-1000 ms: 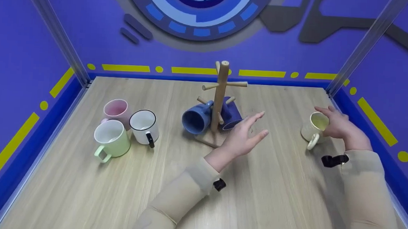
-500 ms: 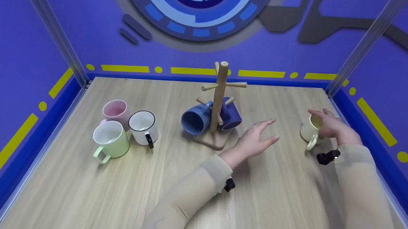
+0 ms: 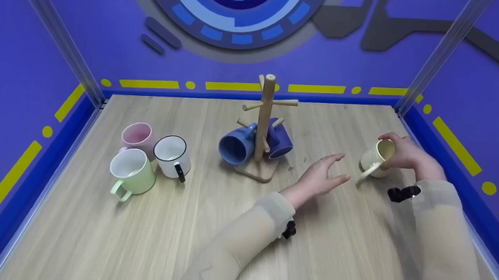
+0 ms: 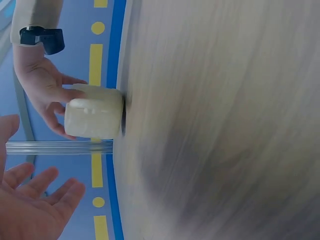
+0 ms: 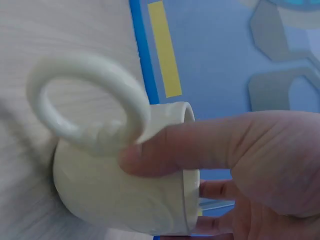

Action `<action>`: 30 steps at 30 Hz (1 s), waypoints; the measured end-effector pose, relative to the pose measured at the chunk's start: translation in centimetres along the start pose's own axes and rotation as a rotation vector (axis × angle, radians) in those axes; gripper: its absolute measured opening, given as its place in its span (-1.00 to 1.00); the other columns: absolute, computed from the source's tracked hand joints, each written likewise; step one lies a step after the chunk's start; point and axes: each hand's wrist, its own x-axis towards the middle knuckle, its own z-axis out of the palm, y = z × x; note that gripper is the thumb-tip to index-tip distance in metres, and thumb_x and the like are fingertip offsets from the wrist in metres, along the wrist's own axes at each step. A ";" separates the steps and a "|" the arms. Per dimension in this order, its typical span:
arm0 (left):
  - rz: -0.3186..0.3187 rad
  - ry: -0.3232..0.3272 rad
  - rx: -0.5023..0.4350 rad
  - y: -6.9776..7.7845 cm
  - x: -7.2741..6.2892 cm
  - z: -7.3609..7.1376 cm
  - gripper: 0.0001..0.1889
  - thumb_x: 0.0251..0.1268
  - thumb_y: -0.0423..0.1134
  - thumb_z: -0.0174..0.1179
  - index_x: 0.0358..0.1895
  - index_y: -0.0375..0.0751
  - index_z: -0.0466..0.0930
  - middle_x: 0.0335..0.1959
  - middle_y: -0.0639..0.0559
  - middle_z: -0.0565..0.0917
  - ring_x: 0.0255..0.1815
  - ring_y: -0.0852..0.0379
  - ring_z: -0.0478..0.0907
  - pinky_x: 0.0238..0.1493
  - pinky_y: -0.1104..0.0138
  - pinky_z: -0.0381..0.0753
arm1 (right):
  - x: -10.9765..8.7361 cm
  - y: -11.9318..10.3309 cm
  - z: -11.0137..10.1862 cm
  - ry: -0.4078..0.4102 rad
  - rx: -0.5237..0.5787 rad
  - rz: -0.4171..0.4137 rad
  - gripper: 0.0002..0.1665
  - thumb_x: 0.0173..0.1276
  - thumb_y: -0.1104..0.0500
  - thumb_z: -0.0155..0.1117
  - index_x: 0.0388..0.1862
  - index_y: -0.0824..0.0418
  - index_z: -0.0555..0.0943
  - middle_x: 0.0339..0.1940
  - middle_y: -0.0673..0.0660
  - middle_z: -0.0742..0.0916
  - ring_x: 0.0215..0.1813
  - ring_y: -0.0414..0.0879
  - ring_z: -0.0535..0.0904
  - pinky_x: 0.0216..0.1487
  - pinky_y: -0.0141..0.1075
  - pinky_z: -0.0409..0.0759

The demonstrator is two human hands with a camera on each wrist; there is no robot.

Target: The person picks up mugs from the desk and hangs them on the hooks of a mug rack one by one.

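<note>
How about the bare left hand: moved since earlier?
Yes; in the head view, the left hand moved rightward, away from the tan wooden mug stand.

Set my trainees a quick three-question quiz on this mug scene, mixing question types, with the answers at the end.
1. Multiple choice: which mug does the right hand grip?
A) the pink mug
B) the cream mug
C) the pale green mug

2. True or false: the left hand is holding a mug by its handle.

3. Count: how many mugs hang on the wooden rack?

Key:
1. B. The thumb presses its outer wall near the handle.
2. False. The left hand holds nothing; its fingers reach out over the table.
3. Two: a blue mug and a darker, purplish-blue mug.
</note>
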 end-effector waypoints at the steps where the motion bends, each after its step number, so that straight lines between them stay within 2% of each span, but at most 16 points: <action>1: -0.003 -0.003 0.004 -0.1 0.0 0.0 -0.32 0.45 0.00 0.29 0.57 0.02 0.30 0.51 0.08 0.47 0.55 0.17 0.37 0.53 0.39 0.33 | -0.2 -0.1 0.0 0.006 0.000 -0.009 0.09 0.02 0.17 0.62 0.49 0.27 0.25 0.24 0.59 0.39 0.15 0.42 0.39 0.07 0.27 0.55; 5: -0.022 -0.003 0.015 -0.4 0.1 0.1 -0.28 0.37 -0.04 0.37 0.55 0.03 0.32 0.51 0.10 0.47 0.54 0.18 0.38 0.52 0.41 0.33 | -0.9 -0.9 0.3 0.018 0.043 -0.038 0.10 0.04 0.07 0.67 0.48 0.27 0.27 0.27 0.59 0.43 0.10 0.34 0.44 -0.11 -0.02 0.60; 9: -0.036 0.010 0.014 -0.5 0.1 0.0 -0.25 0.30 -0.10 0.44 0.54 0.02 0.35 0.51 0.10 0.48 0.54 0.17 0.38 0.52 0.42 0.33 | -1.3 -1.9 0.8 -0.004 0.171 -0.059 0.10 0.08 0.10 0.66 0.50 0.25 0.24 0.30 0.57 0.43 0.04 0.24 0.51 -0.29 -0.22 0.64; 14: -0.038 0.016 0.031 -0.5 0.2 0.1 -0.21 0.24 -0.12 0.48 0.54 0.02 0.35 0.53 0.08 0.44 0.56 0.17 0.35 0.54 0.43 0.29 | -1.8 -2.8 1.7 -0.053 0.326 -0.062 0.07 0.21 0.12 0.58 0.56 0.20 0.16 0.35 0.54 0.43 0.13 0.21 0.52 -0.16 -0.18 0.73; 18: -0.045 0.031 0.033 -0.5 0.3 0.0 -0.20 0.21 -0.13 0.50 0.53 0.01 0.36 0.57 0.06 0.39 0.59 0.15 0.31 0.57 0.40 0.25 | -2.2 -3.5 2.3 -0.086 0.427 -0.073 0.04 0.27 0.13 0.52 0.59 0.19 0.13 0.40 0.52 0.41 0.11 0.16 0.58 -0.04 -0.09 0.77; 25: -0.007 0.099 0.009 -0.6 0.5 -0.5 -0.21 0.18 -0.24 0.51 0.50 -0.04 0.39 0.57 0.02 0.39 0.59 0.11 0.31 0.58 0.37 0.25 | -3.1 -4.4 2.9 -0.121 0.584 -0.078 -0.01 0.32 0.18 0.44 0.58 0.21 0.09 0.39 0.50 0.41 0.04 0.01 0.60 -0.04 -0.10 0.78; 30: 0.016 0.107 -0.060 -0.7 0.2 -1.0 -0.22 0.19 -0.22 0.51 0.50 -0.02 0.39 0.56 0.03 0.39 0.57 0.09 0.33 0.51 0.37 0.36 | -3.5 -4.6 3.4 -0.155 0.700 -0.079 -0.06 0.38 0.20 0.36 0.57 0.24 0.06 0.34 0.43 0.43 0.04 -0.05 0.61 -0.05 -0.11 0.78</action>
